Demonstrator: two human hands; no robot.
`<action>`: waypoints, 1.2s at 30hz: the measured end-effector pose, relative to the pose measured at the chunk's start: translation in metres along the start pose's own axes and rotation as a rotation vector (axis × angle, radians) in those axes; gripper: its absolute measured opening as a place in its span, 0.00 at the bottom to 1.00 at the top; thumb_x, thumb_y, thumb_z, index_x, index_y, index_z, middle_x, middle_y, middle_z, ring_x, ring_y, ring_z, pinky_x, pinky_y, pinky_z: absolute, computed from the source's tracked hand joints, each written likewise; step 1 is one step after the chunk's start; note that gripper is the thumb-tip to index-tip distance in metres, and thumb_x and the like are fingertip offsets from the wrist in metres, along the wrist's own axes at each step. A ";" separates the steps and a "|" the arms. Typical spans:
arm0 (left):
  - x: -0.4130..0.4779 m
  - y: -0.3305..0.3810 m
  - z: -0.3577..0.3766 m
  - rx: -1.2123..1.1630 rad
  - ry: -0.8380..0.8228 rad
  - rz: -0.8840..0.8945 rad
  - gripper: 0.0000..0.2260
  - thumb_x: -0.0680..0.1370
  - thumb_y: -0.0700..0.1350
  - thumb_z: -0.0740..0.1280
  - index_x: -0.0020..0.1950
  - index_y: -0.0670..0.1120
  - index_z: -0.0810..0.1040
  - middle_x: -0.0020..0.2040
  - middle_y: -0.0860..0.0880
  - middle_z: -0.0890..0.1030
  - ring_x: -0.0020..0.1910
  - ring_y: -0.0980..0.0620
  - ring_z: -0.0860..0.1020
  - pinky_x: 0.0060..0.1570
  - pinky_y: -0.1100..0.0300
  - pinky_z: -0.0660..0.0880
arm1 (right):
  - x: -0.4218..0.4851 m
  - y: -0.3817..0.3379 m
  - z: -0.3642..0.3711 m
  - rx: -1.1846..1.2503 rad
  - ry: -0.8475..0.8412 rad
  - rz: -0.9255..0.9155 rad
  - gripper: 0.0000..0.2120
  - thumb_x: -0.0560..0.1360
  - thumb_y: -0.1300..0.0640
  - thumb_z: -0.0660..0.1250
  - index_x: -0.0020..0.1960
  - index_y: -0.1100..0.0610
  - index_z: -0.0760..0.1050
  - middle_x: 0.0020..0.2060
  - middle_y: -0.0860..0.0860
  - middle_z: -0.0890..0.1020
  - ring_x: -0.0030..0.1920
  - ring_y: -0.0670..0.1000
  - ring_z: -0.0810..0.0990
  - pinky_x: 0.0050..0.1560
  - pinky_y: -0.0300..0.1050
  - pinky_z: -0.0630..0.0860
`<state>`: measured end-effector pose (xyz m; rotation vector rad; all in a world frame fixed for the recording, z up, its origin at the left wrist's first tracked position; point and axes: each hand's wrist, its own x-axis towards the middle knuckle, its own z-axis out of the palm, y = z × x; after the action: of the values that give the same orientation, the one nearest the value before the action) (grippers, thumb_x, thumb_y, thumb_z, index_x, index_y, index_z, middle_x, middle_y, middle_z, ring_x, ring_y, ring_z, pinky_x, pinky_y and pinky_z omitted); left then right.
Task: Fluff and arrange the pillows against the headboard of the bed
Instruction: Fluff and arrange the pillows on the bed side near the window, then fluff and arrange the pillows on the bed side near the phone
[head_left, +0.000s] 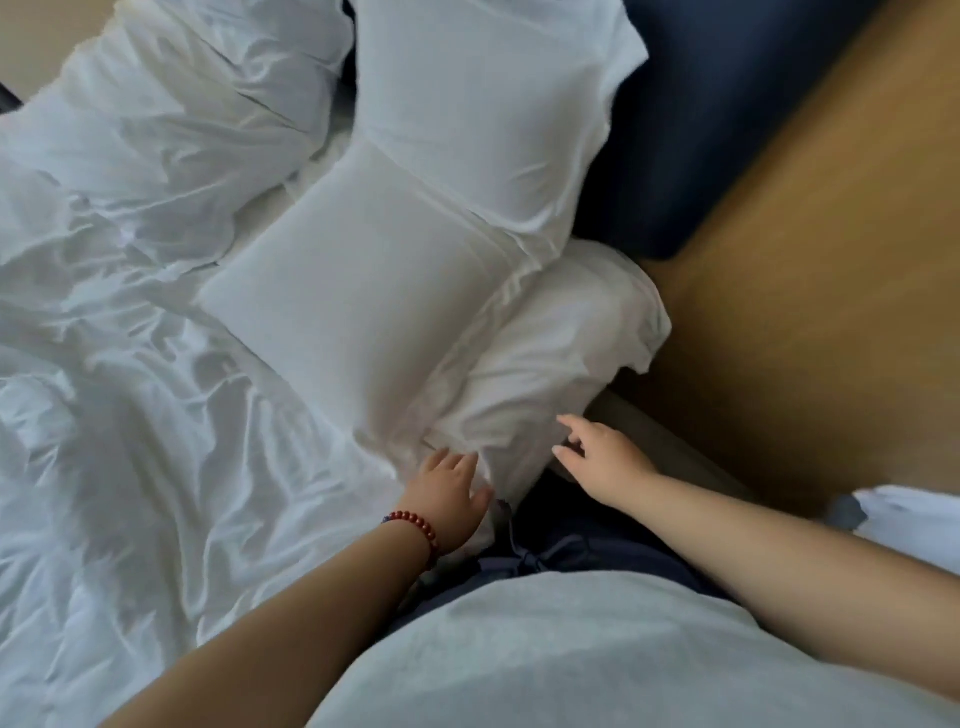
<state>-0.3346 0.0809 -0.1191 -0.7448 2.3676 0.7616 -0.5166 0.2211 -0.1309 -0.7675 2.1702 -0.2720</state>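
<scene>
Three white pillows lie near the dark blue headboard (691, 130). The far pillow (483, 104) leans against it. A smooth middle pillow (363, 301) lies flat, overlapping the near pillow (561, 353) at the bed's corner. My left hand (449, 491), with a red bead bracelet on the wrist, rests with fingers spread on the near edge of the near pillow. My right hand (597, 457) hovers open at that pillow's right side, fingers apart, holding nothing.
A crumpled white duvet (130, 312) covers the left of the bed. A tan wooden wall panel (805, 260) runs along the right beside the headboard. My light shirt and dark trousers fill the bottom of the view.
</scene>
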 end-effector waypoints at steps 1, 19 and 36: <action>-0.006 0.006 0.009 0.017 -0.027 0.025 0.26 0.82 0.56 0.55 0.78 0.46 0.59 0.76 0.48 0.65 0.76 0.47 0.58 0.73 0.53 0.58 | -0.010 0.010 0.005 0.020 0.014 0.023 0.25 0.80 0.45 0.60 0.75 0.47 0.63 0.65 0.50 0.74 0.61 0.53 0.76 0.58 0.48 0.74; -0.056 0.086 0.100 -0.018 -0.186 -0.007 0.16 0.82 0.52 0.59 0.66 0.48 0.76 0.65 0.47 0.78 0.65 0.47 0.74 0.63 0.58 0.68 | -0.169 0.183 0.080 0.486 0.118 0.330 0.09 0.79 0.48 0.63 0.55 0.48 0.80 0.48 0.46 0.83 0.50 0.49 0.82 0.56 0.48 0.77; -0.045 0.199 0.155 0.257 -0.537 0.369 0.07 0.81 0.51 0.61 0.51 0.51 0.78 0.54 0.46 0.83 0.54 0.48 0.80 0.61 0.53 0.74 | -0.321 0.231 0.174 1.137 0.480 0.773 0.11 0.79 0.56 0.65 0.38 0.50 0.76 0.41 0.53 0.82 0.40 0.53 0.81 0.46 0.45 0.78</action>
<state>-0.3810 0.3326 -0.1291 0.0183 2.0592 0.6771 -0.3272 0.6091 -0.1444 0.8161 2.0625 -1.1940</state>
